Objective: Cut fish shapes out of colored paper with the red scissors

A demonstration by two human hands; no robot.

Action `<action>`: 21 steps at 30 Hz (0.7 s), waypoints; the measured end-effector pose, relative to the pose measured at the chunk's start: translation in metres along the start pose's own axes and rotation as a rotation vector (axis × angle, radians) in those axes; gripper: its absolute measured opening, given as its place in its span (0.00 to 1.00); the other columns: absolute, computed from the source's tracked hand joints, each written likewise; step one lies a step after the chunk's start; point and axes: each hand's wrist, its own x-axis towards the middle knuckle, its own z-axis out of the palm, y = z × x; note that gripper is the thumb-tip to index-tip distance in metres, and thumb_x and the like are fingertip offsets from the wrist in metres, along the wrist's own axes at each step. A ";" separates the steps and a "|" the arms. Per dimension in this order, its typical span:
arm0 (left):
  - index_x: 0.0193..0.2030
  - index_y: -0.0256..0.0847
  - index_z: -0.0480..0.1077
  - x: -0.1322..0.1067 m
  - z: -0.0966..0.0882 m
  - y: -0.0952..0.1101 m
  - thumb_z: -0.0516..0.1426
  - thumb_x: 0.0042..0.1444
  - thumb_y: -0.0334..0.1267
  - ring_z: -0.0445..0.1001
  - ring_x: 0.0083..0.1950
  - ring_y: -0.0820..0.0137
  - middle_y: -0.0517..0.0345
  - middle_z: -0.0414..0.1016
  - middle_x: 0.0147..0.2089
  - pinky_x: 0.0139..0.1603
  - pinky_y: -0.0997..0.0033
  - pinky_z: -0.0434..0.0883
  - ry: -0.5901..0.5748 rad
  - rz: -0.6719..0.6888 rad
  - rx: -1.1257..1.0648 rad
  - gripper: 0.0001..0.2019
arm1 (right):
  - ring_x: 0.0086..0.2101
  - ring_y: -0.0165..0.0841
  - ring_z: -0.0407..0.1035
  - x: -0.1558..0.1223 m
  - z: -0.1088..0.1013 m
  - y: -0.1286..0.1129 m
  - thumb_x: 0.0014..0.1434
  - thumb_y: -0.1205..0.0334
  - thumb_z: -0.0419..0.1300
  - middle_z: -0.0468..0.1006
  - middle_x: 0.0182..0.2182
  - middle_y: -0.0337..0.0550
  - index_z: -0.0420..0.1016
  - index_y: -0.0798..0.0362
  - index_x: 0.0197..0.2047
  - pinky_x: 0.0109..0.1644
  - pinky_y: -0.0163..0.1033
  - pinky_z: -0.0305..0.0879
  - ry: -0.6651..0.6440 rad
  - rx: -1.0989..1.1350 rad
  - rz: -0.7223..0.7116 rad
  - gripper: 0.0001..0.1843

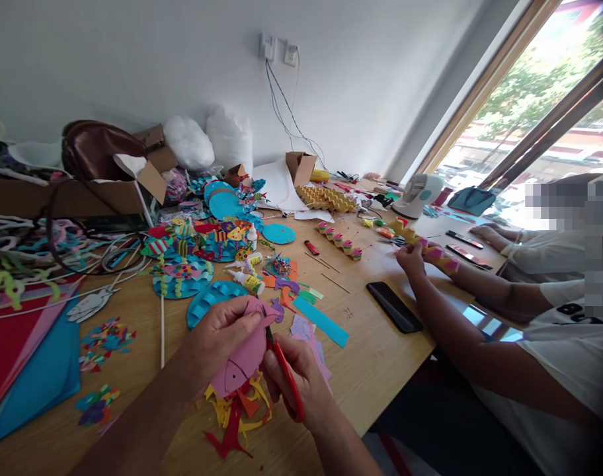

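My left hand grips a pink foam sheet with a fish outline drawn on it, fingers curled over its top edge. My right hand is closed on red-handled scissors, whose blades meet the sheet's right edge. Both hands hover low over the wooden table near its front edge. Yellow and red foam offcuts lie right under the hands.
Blue foam discs, glue bottles, colourful cutouts and scraps crowd the table's left and middle. Red and blue sheets lie at far left. A black phone lies to the right, beside two seated people; one's hand holds a yellow-pink paper strip.
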 end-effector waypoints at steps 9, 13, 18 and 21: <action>0.25 0.39 0.67 0.001 -0.002 0.001 0.60 0.48 0.45 0.55 0.22 0.78 0.67 0.60 0.21 0.21 0.80 0.55 -0.035 -0.028 0.002 0.11 | 0.14 0.22 0.51 -0.001 0.002 0.000 0.58 0.48 0.58 0.60 0.12 0.30 0.59 0.52 0.19 0.18 0.30 0.46 -0.007 0.055 0.009 0.23; 0.25 0.39 0.67 0.000 -0.001 0.005 0.60 0.47 0.45 0.55 0.20 0.78 0.67 0.60 0.20 0.20 0.79 0.54 -0.051 -0.065 0.011 0.11 | 0.14 0.22 0.50 -0.002 0.001 0.002 0.58 0.44 0.57 0.60 0.12 0.31 0.58 0.52 0.18 0.18 0.30 0.46 -0.016 0.052 0.022 0.26; 0.24 0.40 0.66 -0.002 -0.002 0.008 0.59 0.47 0.46 0.55 0.20 0.78 0.67 0.59 0.19 0.20 0.79 0.54 -0.091 -0.087 0.053 0.12 | 0.15 0.23 0.50 -0.004 -0.002 0.003 0.58 0.44 0.57 0.59 0.13 0.30 0.59 0.52 0.20 0.18 0.30 0.45 -0.023 0.017 0.026 0.24; 0.25 0.39 0.68 -0.001 -0.005 0.008 0.58 0.48 0.46 0.55 0.21 0.77 0.66 0.60 0.20 0.21 0.79 0.55 -0.107 -0.095 0.101 0.12 | 0.16 0.23 0.50 -0.005 -0.003 0.004 0.58 0.46 0.57 0.59 0.13 0.31 0.58 0.52 0.18 0.19 0.31 0.44 -0.025 0.003 0.010 0.25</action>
